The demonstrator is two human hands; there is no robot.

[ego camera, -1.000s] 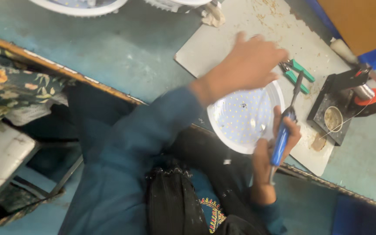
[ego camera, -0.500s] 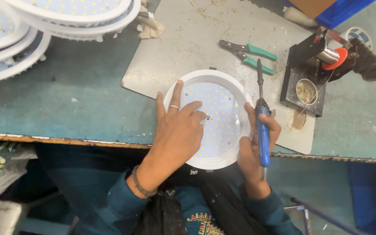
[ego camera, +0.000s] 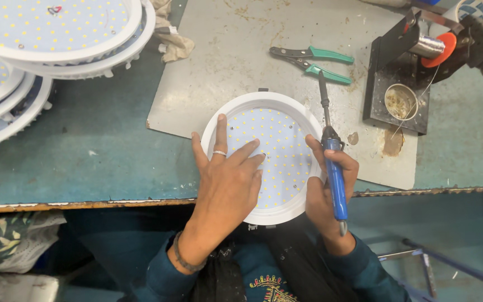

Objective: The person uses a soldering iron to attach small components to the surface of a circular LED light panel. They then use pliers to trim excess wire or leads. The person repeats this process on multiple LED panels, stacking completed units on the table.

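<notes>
A round white LED panel light (ego camera: 278, 134) with many small yellow diodes lies on a grey metal sheet (ego camera: 225, 67) at the bench's near edge. My left hand (ego camera: 227, 179) rests flat on the panel's left half, fingers spread, a ring on one finger. My right hand (ego camera: 328, 184) grips a blue-handled soldering iron (ego camera: 331, 151) at the panel's right rim, its dark tip pointing away from me.
Green-handled pliers (ego camera: 308, 59) lie on the sheet beyond the panel. A black stand with a solder spool (ego camera: 437, 47) and a small round tin (ego camera: 401, 102) sits at right. Stacked white panel lights (ego camera: 46, 50) fill the left. A rag (ego camera: 169, 39) lies near them.
The view has steadied over the panel. My left hand has shifted from the panel's top to lie flat on its left half. My right hand still holds the iron.
</notes>
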